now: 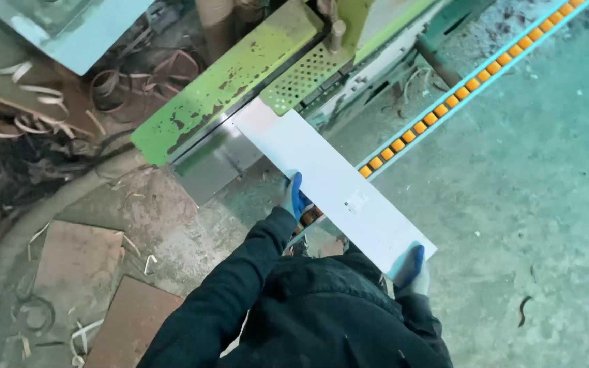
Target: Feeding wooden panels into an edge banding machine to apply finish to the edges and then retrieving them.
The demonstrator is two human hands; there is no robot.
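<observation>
Under me the concrete floor (547, 204) is grey-green, dusty and stained, taking up the whole right side of the frame, with a dark curled scrap (524, 310) lying on it at the lower right. A roller track (472, 83) with orange wheels in a pale blue rail runs diagonally toward the upper right corner. A green machine guard (233, 82) with chipped paint crosses the top centre, a perforated plate (305, 76) at its edge. To the upper left lie tangled offcut strips (35, 102). At the lower left, brown boards (80, 255) rest flat on the floor beside a thick grey hose (8, 252). The light is cool and even.
</observation>
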